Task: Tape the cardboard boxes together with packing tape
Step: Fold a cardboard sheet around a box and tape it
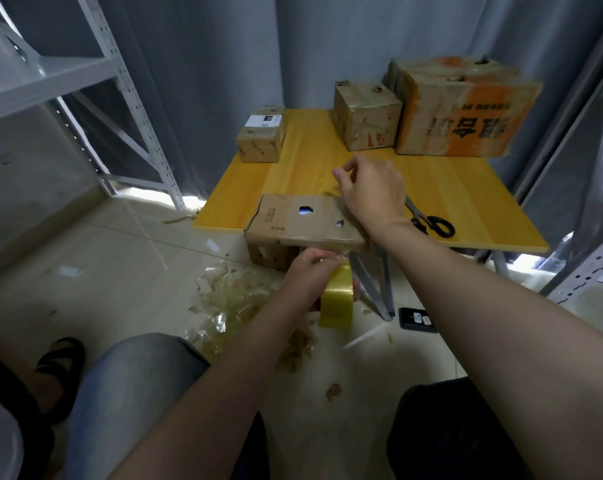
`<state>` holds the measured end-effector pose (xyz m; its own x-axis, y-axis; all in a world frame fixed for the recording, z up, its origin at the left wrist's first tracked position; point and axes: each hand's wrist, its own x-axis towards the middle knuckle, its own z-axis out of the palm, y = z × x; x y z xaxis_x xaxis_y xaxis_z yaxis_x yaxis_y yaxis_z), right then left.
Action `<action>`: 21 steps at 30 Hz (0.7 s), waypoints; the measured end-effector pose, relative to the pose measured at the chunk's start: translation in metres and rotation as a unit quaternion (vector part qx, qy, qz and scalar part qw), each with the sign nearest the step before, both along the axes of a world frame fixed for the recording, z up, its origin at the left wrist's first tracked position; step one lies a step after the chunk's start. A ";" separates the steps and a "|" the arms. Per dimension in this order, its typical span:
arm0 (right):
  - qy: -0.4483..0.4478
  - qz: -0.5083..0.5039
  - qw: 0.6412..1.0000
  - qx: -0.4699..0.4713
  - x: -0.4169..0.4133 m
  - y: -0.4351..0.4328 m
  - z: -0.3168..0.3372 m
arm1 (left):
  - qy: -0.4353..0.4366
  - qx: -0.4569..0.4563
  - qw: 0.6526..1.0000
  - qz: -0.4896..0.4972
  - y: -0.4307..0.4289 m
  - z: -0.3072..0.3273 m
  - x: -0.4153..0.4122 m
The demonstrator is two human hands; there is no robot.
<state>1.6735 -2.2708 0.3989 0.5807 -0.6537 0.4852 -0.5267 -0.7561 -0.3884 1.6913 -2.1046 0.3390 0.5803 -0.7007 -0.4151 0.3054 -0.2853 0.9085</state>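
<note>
A worn cardboard box (303, 220) is set on the near edge of the yellow bench (449, 188), overhanging it. Just below it, a roll of packing tape (336, 301) is gripped by the left hand (308, 271), fingers curled round it. The right hand (372, 192) is held over the box's far right corner, thumb and forefinger pinched together; whether tape is caught between them cannot be told. A pair of scissors (429, 220) is laid to the right.
</note>
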 end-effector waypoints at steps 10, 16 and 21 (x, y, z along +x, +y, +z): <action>0.020 -0.031 0.994 0.102 -0.088 0.040 -0.023 | 0.108 -0.009 0.994 0.035 -0.003 0.032 -0.024; 0.038 0.014 0.910 0.413 -0.105 0.051 -0.051 | -0.059 0.092 0.994 -0.019 -0.009 0.029 -0.029; 0.013 0.053 0.822 0.567 -0.103 0.055 -0.056 | -0.085 0.125 0.987 -0.062 -0.004 0.032 -0.022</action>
<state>1.5709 -2.2161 0.3432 0.6639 -0.6220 -0.4151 -0.5002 0.0433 -0.8648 1.6688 -2.1081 0.3708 0.5735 -0.6587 -0.4870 0.1029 -0.5319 0.8406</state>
